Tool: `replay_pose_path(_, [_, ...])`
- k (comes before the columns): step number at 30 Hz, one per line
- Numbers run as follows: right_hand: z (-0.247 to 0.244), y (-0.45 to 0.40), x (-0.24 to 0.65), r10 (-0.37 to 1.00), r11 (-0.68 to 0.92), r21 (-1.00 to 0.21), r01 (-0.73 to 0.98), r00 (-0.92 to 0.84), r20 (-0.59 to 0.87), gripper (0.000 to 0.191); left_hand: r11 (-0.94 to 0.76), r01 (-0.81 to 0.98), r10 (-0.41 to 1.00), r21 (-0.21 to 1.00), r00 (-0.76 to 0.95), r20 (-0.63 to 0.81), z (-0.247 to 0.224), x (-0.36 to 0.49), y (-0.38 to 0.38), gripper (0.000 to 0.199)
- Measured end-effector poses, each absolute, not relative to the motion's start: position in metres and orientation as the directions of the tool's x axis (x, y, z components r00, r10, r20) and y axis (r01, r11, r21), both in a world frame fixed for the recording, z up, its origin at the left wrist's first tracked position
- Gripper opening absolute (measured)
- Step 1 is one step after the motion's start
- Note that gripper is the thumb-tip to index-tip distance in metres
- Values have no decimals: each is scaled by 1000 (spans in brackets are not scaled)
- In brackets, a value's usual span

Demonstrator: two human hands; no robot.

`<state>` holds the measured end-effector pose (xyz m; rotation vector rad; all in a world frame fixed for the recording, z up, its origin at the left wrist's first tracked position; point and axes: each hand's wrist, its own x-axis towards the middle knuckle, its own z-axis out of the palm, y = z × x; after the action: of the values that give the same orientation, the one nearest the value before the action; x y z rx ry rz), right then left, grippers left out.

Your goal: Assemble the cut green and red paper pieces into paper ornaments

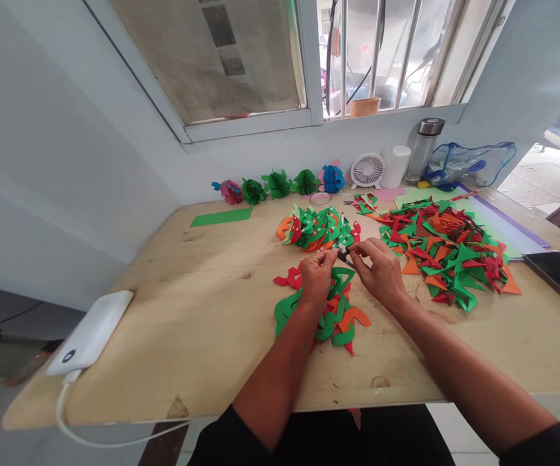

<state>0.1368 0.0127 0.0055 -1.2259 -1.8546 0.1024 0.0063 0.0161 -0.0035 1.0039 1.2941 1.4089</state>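
Note:
Close together over the middle of the table, both hands work at a narrow dark strip (pixel 346 259) with a small white piece at its upper end. My left hand (pixel 316 277) pinches at the strip's left side, fingers closed. From the right, my right hand (pixel 378 267) grips the same strip between thumb and fingers. What exactly the strip is I cannot make out. Beneath my left hand lies a loose pile of green, red and orange curved paper cut-outs (pixel 285 310). Just beyond the hands sits another pile of cut-outs (pixel 313 228), dotted with small white squares.
A big heap of paper scraps (pixel 447 243) spreads to the right, near a phone (pixel 559 278). Along the wall stand folded-paper figures (pixel 278 184), a small fan (pixel 368 171) and a glass bottle (pixel 423 152). A white power bank (pixel 92 331) with a cable lies at the left edge.

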Motion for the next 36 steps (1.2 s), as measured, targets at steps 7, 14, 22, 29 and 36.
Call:
replay_pose_path(7, [4,14,137,738,537,-444,717,-145,659,9,-44,-108,984,993,-177,24,0,8,14,29])
replay_pose_path(14, [5,14,137,751,524,-443,728,-150,643,11,-42,-98,986,994,-167,25,1,10,13,29])
replay_pose_path(22, [7,13,136,792,493,-486,722,-141,594,13,18,-121,983,992,-180,-40,3,10,12,27])
replay_pose_path(29, [6,13,135,811,483,-529,698,-128,571,15,6,-111,982,994,-185,-26,2,10,12,27])
replay_pose_path(36, [9,14,136,839,452,-622,639,-67,540,14,55,-163,977,985,-197,-87,1,9,13,24])
